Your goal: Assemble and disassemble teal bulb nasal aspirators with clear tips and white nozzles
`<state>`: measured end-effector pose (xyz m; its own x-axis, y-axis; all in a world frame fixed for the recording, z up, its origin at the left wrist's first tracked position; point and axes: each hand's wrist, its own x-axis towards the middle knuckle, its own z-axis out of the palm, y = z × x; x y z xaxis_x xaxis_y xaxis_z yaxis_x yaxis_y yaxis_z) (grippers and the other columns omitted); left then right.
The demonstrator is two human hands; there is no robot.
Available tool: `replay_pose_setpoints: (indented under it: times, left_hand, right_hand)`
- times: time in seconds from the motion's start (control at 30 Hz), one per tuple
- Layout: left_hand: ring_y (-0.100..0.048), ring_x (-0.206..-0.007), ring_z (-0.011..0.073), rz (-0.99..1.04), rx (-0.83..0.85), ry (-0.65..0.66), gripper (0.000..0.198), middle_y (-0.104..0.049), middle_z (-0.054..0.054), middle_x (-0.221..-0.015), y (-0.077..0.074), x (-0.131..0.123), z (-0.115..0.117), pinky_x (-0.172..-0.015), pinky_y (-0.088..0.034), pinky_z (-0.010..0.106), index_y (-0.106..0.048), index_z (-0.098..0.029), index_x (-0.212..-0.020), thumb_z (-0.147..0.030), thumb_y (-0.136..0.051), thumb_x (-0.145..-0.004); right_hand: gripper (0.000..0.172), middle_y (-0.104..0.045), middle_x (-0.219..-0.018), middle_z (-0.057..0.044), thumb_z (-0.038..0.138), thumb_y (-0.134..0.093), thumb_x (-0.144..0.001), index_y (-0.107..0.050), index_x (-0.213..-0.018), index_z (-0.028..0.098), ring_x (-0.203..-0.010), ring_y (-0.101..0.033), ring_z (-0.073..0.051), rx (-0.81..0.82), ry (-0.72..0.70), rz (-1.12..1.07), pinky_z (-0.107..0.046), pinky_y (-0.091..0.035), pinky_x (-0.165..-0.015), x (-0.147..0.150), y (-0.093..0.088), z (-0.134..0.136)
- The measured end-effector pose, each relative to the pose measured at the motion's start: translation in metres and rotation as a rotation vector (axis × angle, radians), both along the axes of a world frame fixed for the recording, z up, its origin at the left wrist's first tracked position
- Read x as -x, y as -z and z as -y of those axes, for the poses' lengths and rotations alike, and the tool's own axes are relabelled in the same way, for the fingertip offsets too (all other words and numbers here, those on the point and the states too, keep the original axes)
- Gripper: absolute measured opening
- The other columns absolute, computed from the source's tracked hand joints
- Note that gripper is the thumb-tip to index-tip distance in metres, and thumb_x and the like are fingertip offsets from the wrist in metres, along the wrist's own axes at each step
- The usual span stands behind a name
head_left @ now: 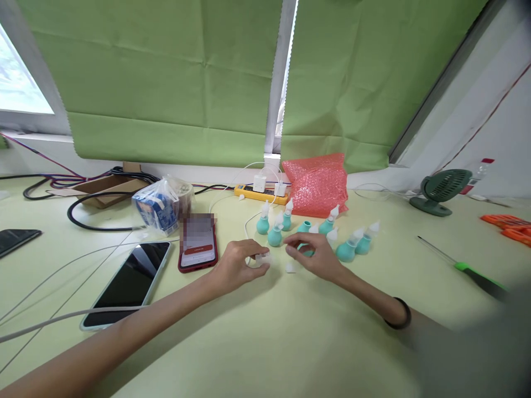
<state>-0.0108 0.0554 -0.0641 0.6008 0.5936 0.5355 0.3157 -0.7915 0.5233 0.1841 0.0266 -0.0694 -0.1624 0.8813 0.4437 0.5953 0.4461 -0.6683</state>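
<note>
My left hand (238, 264) rests on the pale green table (265, 342), its fingers pinched on a small clear plastic piece (263, 257). Just to the right, my right hand (314, 256) curls over a teal rubber bulb (306, 250). A loose white tip (290, 268) lies between the two hands. Behind them stand several teal bulbs with clear nozzles (274, 232); two more (352, 247) lie to the right.
Two phones lie at the left: a black one (128, 282) on a cable and a red-cased one (198, 243). Behind are a bagged carton (160, 207), a yellow power strip (259, 192), pink bubble wrap (317, 185), a green fan (440, 190) and a screwdriver (464, 268).
</note>
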Motion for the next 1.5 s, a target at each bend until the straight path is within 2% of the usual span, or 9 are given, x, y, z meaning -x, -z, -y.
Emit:
replay_pose_setpoints:
  times: [0.23, 0.57, 0.8, 0.87, 1.0, 1.13, 1.23, 1.4, 1.5]
  left_hand:
    - [-0.058, -0.070, 0.0143, -0.001, 0.100, -0.042, 0.026, -0.064, 0.008, -0.082, 0.004, -0.002, -0.002, -0.062, -0.049, 0.022, -0.061, -0.010, -0.090, -0.018, -0.057, -0.066]
    - [-0.056, -0.065, 0.0137, -0.066, 0.128, 0.028, 0.021, -0.062, 0.006, -0.077, 0.005, -0.003, 0.002, -0.059, -0.047, 0.023, -0.064, -0.011, -0.084, -0.016, -0.056, -0.065]
    - [-0.057, -0.068, 0.0148, -0.036, 0.401, -0.046, 0.025, -0.062, 0.003, -0.075, 0.000, -0.006, 0.004, -0.057, -0.047, 0.023, -0.056, -0.015, -0.092, -0.028, -0.052, -0.070]
    - [-0.056, -0.068, 0.0147, -0.010, 0.435, -0.024, 0.022, -0.062, 0.002, -0.073, -0.001, -0.007, 0.004, -0.056, -0.046, 0.022, -0.055, -0.016, -0.088, -0.026, -0.055, -0.068]
    - [-0.055, -0.070, 0.0142, 0.038, 0.441, 0.001, 0.018, -0.060, 0.002, -0.078, -0.002, -0.007, 0.007, -0.058, -0.047, 0.022, -0.057, -0.016, -0.082, -0.024, -0.057, -0.066]
    - [-0.055, -0.074, 0.0150, 0.060, 0.454, 0.010, 0.025, -0.060, 0.003, -0.083, -0.006, -0.008, 0.013, -0.061, -0.047, 0.022, -0.058, -0.017, -0.089, -0.031, -0.057, -0.068]
    - [-0.054, -0.075, 0.0157, 0.080, 0.474, -0.009, 0.029, -0.059, 0.003, -0.081, -0.007, -0.008, 0.015, -0.061, -0.046, 0.023, -0.056, -0.019, -0.094, -0.038, -0.050, -0.073]
    - [-0.050, -0.088, 0.0159, 0.301, 0.574, 0.036, 0.027, -0.055, 0.004, -0.093, -0.010, -0.010, 0.015, -0.074, -0.044, 0.026, -0.052, -0.018, -0.094, -0.038, -0.040, -0.080]
    - [-0.047, -0.096, 0.0153, 0.507, 0.726, 0.082, 0.025, -0.051, 0.003, -0.104, -0.014, -0.012, 0.017, -0.084, -0.039, 0.029, -0.050, -0.020, -0.095, -0.038, -0.039, -0.081]
  right_hand:
    - [0.008, -0.059, -0.066, -0.006, 0.019, -0.051, -0.067, -0.058, -0.070, 0.016, -0.064, -0.053, -0.019, 0.110, 0.024, 0.798, -0.026, -0.033, -0.050, -0.005, -0.001, 0.008]
    - [0.024, -0.061, -0.081, -0.005, 0.029, -0.053, -0.068, -0.057, -0.088, 0.017, -0.076, -0.054, -0.019, 0.144, -0.154, 0.744, -0.027, -0.038, -0.061, 0.000, -0.017, 0.018]
    - [0.024, -0.061, -0.075, -0.004, 0.034, -0.046, -0.075, -0.058, -0.086, 0.016, -0.067, -0.056, -0.014, -0.047, 0.153, 0.534, -0.025, -0.043, -0.058, -0.043, -0.082, -0.023]
    - [0.025, -0.062, -0.074, -0.005, 0.035, -0.050, -0.070, -0.059, -0.082, 0.016, -0.067, -0.056, -0.016, 0.050, 0.225, 0.615, -0.024, -0.042, -0.055, -0.059, -0.091, -0.046]
    - [0.025, -0.060, -0.063, -0.005, 0.038, -0.055, -0.064, -0.059, -0.067, 0.013, -0.052, -0.056, -0.014, 0.424, 0.169, 0.773, -0.022, -0.038, -0.042, -0.070, -0.082, -0.081]
    - [0.016, -0.057, -0.053, -0.001, 0.029, -0.062, -0.057, -0.058, -0.059, 0.013, -0.042, -0.050, -0.010, 0.493, 0.111, 0.800, -0.020, -0.035, -0.039, -0.063, -0.064, -0.091]
    - [0.009, -0.052, -0.048, 0.001, 0.020, -0.061, -0.056, -0.056, -0.052, 0.013, -0.043, -0.047, -0.009, 0.426, 0.113, 0.806, -0.019, -0.032, -0.039, -0.058, -0.069, -0.087]
    - [0.009, -0.057, -0.063, -0.002, 0.021, -0.055, -0.064, -0.058, -0.068, 0.015, -0.058, -0.052, -0.013, 0.174, 0.197, 0.734, -0.021, -0.037, -0.046, -0.048, -0.112, -0.049]
    - [0.014, -0.059, -0.065, -0.002, 0.026, -0.056, -0.066, -0.060, -0.076, 0.016, -0.059, -0.054, -0.012, -0.091, 0.045, 0.473, -0.022, -0.043, -0.051, -0.026, -0.120, -0.010]
